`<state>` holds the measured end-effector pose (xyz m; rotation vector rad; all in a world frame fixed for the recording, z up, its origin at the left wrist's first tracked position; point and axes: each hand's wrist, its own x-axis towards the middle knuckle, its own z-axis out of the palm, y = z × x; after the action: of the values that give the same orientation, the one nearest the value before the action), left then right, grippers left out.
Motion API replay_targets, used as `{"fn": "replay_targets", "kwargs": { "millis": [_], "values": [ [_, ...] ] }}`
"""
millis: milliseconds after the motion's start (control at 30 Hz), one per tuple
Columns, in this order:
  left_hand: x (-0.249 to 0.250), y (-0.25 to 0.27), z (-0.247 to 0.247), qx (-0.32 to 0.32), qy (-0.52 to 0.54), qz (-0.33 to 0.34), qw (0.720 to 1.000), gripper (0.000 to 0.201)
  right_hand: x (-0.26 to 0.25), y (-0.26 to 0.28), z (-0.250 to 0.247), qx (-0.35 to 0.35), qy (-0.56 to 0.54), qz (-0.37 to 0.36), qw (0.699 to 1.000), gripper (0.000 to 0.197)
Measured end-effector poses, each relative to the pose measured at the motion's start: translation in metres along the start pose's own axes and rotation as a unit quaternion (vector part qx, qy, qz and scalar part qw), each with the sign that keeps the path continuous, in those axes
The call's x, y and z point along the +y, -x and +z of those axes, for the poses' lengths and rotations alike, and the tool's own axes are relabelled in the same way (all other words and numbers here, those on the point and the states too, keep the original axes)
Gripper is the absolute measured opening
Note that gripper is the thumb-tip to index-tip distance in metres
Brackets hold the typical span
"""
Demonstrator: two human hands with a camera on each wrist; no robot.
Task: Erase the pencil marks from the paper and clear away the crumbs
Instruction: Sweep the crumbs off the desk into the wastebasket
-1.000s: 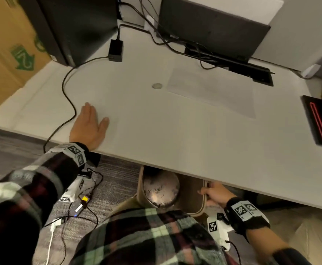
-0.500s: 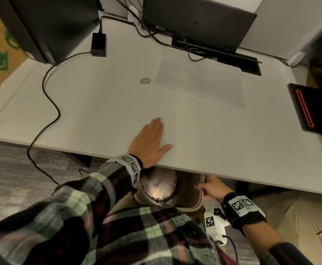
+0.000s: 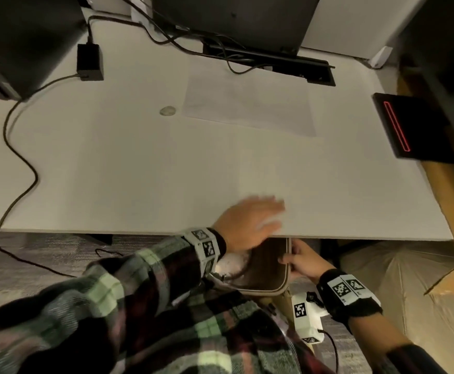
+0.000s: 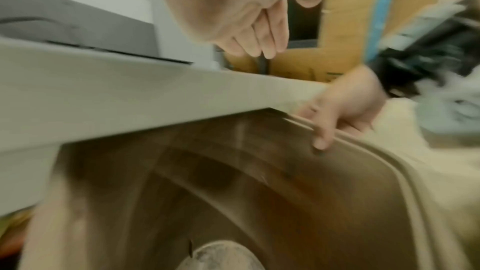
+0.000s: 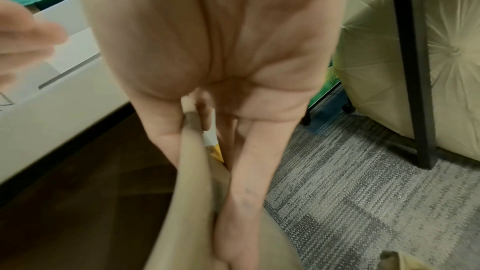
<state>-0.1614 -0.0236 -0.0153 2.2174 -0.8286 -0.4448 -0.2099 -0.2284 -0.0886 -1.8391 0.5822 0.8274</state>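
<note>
So the left hand (image 3: 250,224) is flat at the front edge of the white desk (image 3: 139,171), fingers straight and together, motion-blurred, palm down right above a beige wastebasket (image 3: 281,286) tucked under the edge. The right hand (image 3: 302,261) has its fingers curled round the bin's rim on the right side, thumb hooked inside, as the left wrist view shows. The sheet of paper (image 3: 250,106) lies flat well back on the desk, near the monitor base (image 3: 271,63), with a coin (image 3: 167,111) just left of it. Can't make out any crumbs or pencil marks. There's a round metal object (image 4: 221,256) in the bottom of the bin.
</note>
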Motion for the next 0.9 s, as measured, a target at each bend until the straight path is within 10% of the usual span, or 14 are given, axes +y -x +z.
{"fn": "replay_targets", "kwargs": {
  "millis": [133, 300, 600, 900],
  "values": [
    [-0.036, -0.035, -0.025, 0.195, -0.082, -0.257, 0.943, 0.058, 0.008, 0.006, -0.014, 0.012, -0.019, 0.008, 1.0, 0.045],
    [-0.055, -0.051, -0.022, 0.19, -0.099, -0.426, 0.879, 0.07, 0.016, 0.015, -0.035, 0.012, -0.04, 0.02, 0.999, 0.047],
    [-0.005, -0.095, 0.024, -0.02, -0.197, -0.145, 0.969, 0.067, 0.032, 0.027, -0.066, 0.014, -0.055, 0.018, 0.998, 0.062],
    [0.023, -0.079, 0.063, -0.157, -0.287, 0.176, 0.929, 0.073, 0.048, 0.037, -0.083, 0.029, -0.073, 0.011, 0.997, 0.058]
  ]
}}
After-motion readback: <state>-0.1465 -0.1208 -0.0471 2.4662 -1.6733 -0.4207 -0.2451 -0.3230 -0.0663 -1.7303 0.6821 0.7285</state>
